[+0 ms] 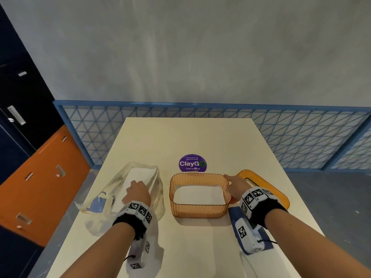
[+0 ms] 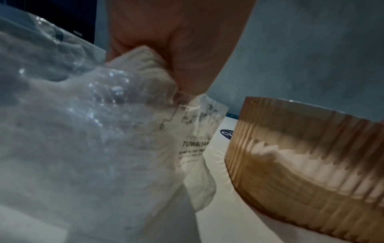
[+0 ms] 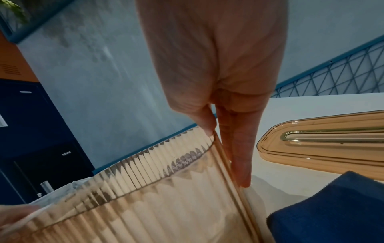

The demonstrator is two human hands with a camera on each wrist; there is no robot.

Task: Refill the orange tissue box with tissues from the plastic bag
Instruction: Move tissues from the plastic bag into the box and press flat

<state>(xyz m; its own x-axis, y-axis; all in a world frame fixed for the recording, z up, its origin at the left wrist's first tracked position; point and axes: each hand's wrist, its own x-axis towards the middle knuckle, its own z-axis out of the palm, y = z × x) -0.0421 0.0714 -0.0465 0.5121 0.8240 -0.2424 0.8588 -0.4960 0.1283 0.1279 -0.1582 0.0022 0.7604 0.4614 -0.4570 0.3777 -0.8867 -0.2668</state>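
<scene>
A ribbed orange tissue box (image 1: 198,212) stands open at mid-table, with a low stack of white tissues (image 1: 198,194) inside. To its left lies the clear plastic bag (image 1: 112,189) holding more tissues (image 1: 140,173). My left hand (image 1: 138,191) is inside the bag's mouth. In the left wrist view its fingers (image 2: 176,49) are curled round a wad of tissues (image 2: 141,65). My right hand (image 1: 235,186) holds the box's right wall. The right wrist view shows that hand (image 3: 226,157) with its thumb on the rim and straight fingers down the outside of the box (image 3: 166,205).
The box's orange lid (image 1: 261,181) lies flat at the right, just beyond my right hand. A dark blue cloth (image 1: 233,213) sits under my right wrist. A purple round sticker (image 1: 192,163) is behind the box. Blue mesh railing borders the table's far side.
</scene>
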